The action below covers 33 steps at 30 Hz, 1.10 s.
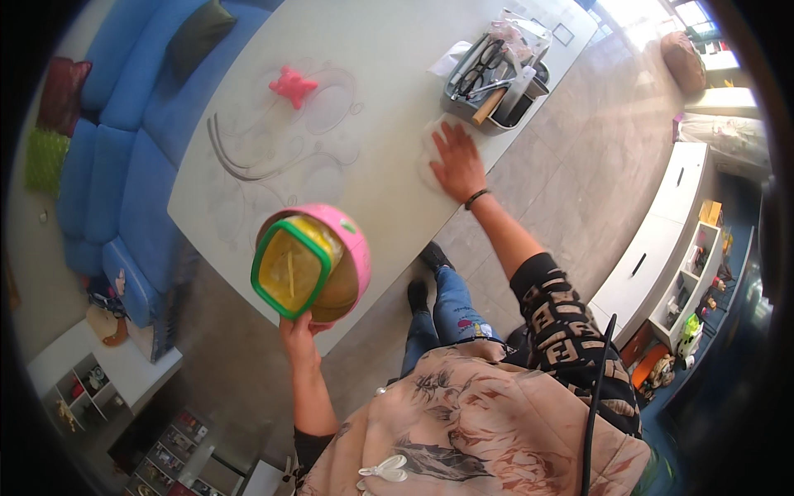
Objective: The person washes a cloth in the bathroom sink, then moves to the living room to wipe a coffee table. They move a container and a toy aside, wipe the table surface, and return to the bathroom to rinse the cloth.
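My left hand (302, 340) grips a pink bowl (358, 248) and a green-rimmed rectangular container (290, 266) together, near the table's close edge. The container is tilted, partly inside the bowl, and its yellowish inside faces up. My thumb is at its rim; the other fingers are mostly hidden behind. My right hand (460, 162), a dark band at its wrist, is palm down over the white table (384, 167) with fingers spread. Just beyond its fingertips stands a grey caddy (465, 106) holding black-framed glasses (482, 67), a wooden-handled tool (490, 106) and other small items.
A pink star-shaped object (293, 87) lies on the table's far left. A blue sofa (146, 180) with cushions runs along the left. White drawers (657, 229) and shelves line the right. A white sheet, possibly tissue (448, 59), lies beside the caddy.
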Tool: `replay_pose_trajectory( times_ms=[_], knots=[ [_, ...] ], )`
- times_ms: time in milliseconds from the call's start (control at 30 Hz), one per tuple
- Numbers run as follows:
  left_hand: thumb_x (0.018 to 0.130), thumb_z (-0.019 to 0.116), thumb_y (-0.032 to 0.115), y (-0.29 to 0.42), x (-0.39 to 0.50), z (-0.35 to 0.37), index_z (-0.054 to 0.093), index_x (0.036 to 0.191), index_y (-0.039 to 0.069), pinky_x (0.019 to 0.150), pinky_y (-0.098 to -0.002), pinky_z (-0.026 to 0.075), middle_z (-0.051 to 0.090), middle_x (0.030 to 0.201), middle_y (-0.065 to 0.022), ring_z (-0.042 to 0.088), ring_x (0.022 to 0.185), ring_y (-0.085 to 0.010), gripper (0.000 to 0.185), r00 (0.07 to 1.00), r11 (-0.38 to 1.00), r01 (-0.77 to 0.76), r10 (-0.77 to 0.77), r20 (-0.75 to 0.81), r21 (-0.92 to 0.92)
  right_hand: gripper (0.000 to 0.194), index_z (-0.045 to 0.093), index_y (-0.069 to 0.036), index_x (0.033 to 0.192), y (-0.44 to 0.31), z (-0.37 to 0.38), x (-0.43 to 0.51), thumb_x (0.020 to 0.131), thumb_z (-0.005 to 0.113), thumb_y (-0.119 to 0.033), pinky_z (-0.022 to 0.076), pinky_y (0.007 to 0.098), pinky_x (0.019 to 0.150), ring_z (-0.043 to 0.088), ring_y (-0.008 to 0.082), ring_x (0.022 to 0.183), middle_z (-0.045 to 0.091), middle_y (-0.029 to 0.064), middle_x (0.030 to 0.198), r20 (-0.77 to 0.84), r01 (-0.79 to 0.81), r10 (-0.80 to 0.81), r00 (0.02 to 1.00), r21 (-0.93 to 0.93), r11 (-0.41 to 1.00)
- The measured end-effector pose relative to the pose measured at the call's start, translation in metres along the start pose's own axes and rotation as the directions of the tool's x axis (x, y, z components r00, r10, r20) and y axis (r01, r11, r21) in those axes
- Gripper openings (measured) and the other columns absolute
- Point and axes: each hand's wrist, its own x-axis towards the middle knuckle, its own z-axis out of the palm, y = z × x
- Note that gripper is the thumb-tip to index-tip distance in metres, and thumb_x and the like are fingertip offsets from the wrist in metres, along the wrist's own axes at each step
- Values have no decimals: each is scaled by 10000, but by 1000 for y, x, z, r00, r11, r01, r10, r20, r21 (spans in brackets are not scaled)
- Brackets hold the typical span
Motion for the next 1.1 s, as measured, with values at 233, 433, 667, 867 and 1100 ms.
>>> replay_pose_trajectory(
  times_ms=[233, 433, 667, 867, 1100],
  knots=[
    [877, 459, 50, 24, 50, 109, 462, 1234, 19, 554, -325, 571, 628, 1011, -130, 659, 660, -221, 359, 975, 995, -78, 64, 215, 55, 460, 467, -85, 1309, -138, 52, -89, 882, 491, -257, 231, 410, 1121, 333, 283, 1333, 435, 113, 1393, 214, 247, -379, 900, 467, 849],
    [890, 450, 68, 35, 59, 153, 443, 1250, 28, 552, -325, 573, 638, 978, -132, 656, 635, -207, 363, 956, 987, -82, 39, 290, 138, 502, 436, -106, 1339, -27, 7, -44, 857, 514, -223, 223, 400, 1122, 305, 259, 1350, 378, 89, 1433, 159, -62, 36, 987, 161, 985],
    [908, 481, 118, 14, 77, 161, 437, 1255, 41, 550, -317, 571, 641, 980, -123, 658, 641, -205, 358, 947, 982, -54, -8, 321, 182, 434, 497, -92, 1255, 74, -43, -45, 828, 548, -155, 283, 392, 1091, 383, 251, 1299, 450, 90, 1356, -58, -26, 17, 998, -156, 987],
    [923, 515, 166, -13, 87, 177, 397, 1311, 91, 511, -279, 561, 612, 1068, -97, 665, 731, -183, 413, 919, 983, -28, -46, 391, 182, 452, 486, -52, 1270, 124, -39, -32, 820, 527, -76, 347, 429, 1049, 436, 296, 1260, 437, 122, 1375, -287, -206, 149, 946, -178, 962],
    [912, 482, 121, -30, 101, 196, 390, 1285, 69, 537, -313, 562, 616, 1011, -122, 665, 704, -215, 387, 921, 977, -31, -53, 385, 209, 395, 495, -52, 1267, 238, -54, 56, 898, 433, -178, 332, 425, 1044, 415, 324, 1269, 445, 153, 1367, -294, -343, 254, 921, -307, 888]
  ],
)
